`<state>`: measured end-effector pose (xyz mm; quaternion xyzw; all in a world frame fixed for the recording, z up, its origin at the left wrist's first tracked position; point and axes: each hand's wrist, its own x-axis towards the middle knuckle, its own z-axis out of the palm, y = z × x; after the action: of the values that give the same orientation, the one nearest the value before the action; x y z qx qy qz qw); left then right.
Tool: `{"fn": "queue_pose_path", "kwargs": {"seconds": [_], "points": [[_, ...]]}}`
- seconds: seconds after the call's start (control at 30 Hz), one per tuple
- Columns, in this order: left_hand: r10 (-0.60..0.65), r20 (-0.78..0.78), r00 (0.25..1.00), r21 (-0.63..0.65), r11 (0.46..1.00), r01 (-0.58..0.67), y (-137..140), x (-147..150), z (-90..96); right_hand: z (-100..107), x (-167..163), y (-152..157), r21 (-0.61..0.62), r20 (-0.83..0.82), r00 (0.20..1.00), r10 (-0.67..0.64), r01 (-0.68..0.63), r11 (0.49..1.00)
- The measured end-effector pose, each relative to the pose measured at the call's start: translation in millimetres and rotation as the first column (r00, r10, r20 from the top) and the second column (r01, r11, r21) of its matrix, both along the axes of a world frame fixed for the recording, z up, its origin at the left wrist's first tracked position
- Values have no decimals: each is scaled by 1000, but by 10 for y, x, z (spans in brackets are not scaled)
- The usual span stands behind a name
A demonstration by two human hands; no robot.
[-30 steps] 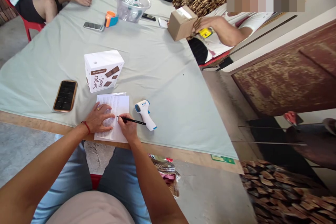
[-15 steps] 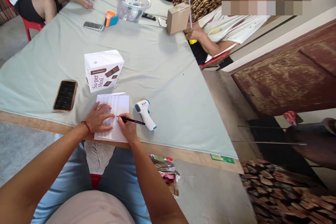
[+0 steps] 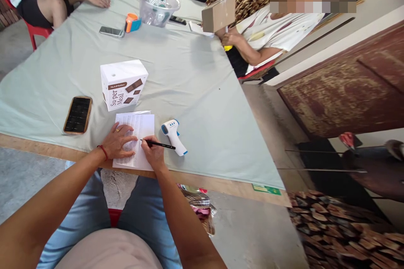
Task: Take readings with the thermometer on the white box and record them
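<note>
Sheets of paper [image 3: 145, 124] with rows of handwriting lie at the table's near edge. Across their left part my left hand [image 3: 119, 141] rests flat, fingers spread, a ring on one finger and a red cord at the wrist. My right hand [image 3: 153, 152] is closed round a black pen [image 3: 162, 145], its tip at the paper near my left fingertips. Just right of that hand lies a white and blue infrared thermometer [image 3: 174, 135]. Behind the paper stands a white box [image 3: 123, 86] printed "Su-per Meal". A phone in a brown case [image 3: 78, 114] lies left of my left hand.
On the cloth-covered table [image 3: 202, 134] are another phone [image 3: 111, 31], an orange and blue item [image 3: 132, 23] and a clear basket of bottles [image 3: 159, 8]. At right, a seated person holds a cardboard box [image 3: 219, 13]. Another person sits at far left. Split firewood [image 3: 344, 235] is piled at lower right.
The person at right has lifted and tilted the cardboard box. The person at far left has brought both hands together. My hands stay nearly in place, with the pen's angle barely shifted.
</note>
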<state>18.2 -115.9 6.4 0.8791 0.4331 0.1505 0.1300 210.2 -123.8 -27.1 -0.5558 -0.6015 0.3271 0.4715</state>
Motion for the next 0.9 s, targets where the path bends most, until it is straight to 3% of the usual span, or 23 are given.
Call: {"fn": "queue_pose_path", "kwargs": {"seconds": [0.9], "points": [[2,9,1000,5,1000,-2,1,-2,-11,-29,9,4,-6,6,1000,-22,22,1000]]}}
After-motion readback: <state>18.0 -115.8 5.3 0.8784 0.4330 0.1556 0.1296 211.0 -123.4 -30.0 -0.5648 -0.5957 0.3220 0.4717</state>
